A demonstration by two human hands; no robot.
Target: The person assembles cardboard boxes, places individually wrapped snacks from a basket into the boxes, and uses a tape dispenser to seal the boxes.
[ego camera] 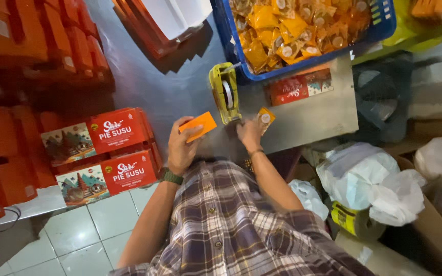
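So, mid-run by the look of it. Left hand [180,148] has its fingers [186,128] closed round a small flat orange carton [199,125], held just above the table [303,120], thumb on the near edge. Right hand [249,134] is just beside it, fingers pinched on one clear-wrapped yellow snack packet [265,118]; can't tell how tight the pinch is, as the hand hides most of it. Packet looks outside the carton, not touching it, so I'd say this piece isn't packed yet.

Between the two hands and just beyond the fingertips stands a yellow tape dispenser [224,92], upright on the table. Beyond that, further from the fingers, a blue crate [303,66] is heaped w/ same yellow packets [297,28], lots left to go, judging by the pile. A red printed box [300,87] lies flat under the crate's near rim.

Off to the left-hand side, well apart from the fingers, two red printed boxes [106,153] sit stacked, w/ rows of plain orange boxes [52,41] beyond them; these look like finished stock, tho I can't tell if they're filled or sealed.

Right-hand side, near the elbow: white plastic bags [374,184] and a yellow tape roll [351,220] on the floor.

Judgement: some stock done, big pile to go, current carton unfilled.
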